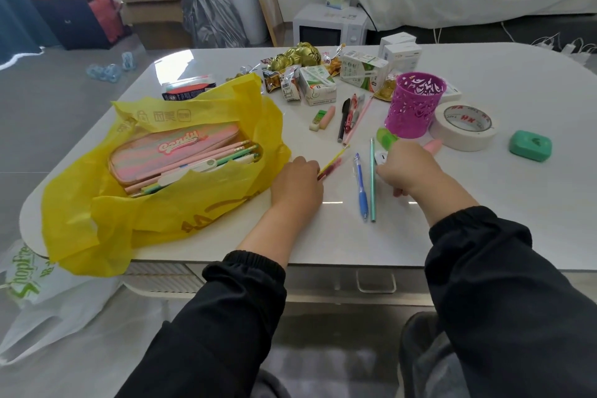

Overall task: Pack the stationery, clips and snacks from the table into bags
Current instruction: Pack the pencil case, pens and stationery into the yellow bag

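1. Your left hand [295, 181] has its fingers curled round the near ends of the red and yellow pens [334, 162]. They lie on the table [517, 203], just beside the yellow bag [200, 213]. They look light, stiff and smooth, so take them together nearer the middle or they may fan apart.
2. Your right hand [403, 168] lies knuckles-up over some small pieces near the purple cup [415, 105]. Its fingers are hidden, so I cannot tell whether it holds anything.
3. The blue pen [361, 187] and green pencil [373, 181] lie side by side between your hands. On this glossy top they will probably skid, so pinch each by the barrel.
4. The pencil case [171, 155] sits open in the mouth of the bag, with pencils in it. The bag is thin, floppy plastic, so expect to hold its mouth open with one hand.
5. The tape roll [463, 128] is rigid, so hook a finger through its hole. The snacks [290, 74] at the far edge look like soft, crushable packets. Grip them lightly by the sides.
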### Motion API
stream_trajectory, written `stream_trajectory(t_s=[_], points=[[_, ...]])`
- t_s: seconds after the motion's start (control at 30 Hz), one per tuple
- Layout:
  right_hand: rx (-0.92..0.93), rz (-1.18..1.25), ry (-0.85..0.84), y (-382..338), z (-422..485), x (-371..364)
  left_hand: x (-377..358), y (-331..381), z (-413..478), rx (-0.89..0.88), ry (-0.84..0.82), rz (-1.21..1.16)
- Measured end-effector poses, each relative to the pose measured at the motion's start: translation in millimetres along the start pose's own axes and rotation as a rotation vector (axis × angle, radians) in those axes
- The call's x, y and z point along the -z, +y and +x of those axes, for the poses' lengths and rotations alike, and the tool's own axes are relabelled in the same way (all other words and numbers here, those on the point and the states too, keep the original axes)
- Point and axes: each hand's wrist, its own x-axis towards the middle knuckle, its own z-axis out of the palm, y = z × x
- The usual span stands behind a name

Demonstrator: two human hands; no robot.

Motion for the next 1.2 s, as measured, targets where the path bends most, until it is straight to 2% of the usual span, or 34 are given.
stream_trajectory(t_s=[0.17,0.3,0.8,0.97,1.2], points=[[0.031,-0.06,0.081,-12,-1,-13,13,0,-1,0.054,-0.192,0.057],[0.07,-0.158,0.148,-26,-4,-18,20,-4,-3,0.113,-0.268,0.092],[0.027,-0.313,0.031,-28,4,-28,14,-4,-7,0.175,-0.212,0.151],[0.007,-0.188,0.071,-22,5,-25,18,-6,-9,0.14,-0.176,0.134],[-0.005,0.15,-0.001,-30,-1,-13,18,-10,-10,0.196,-0.096,-0.147]])
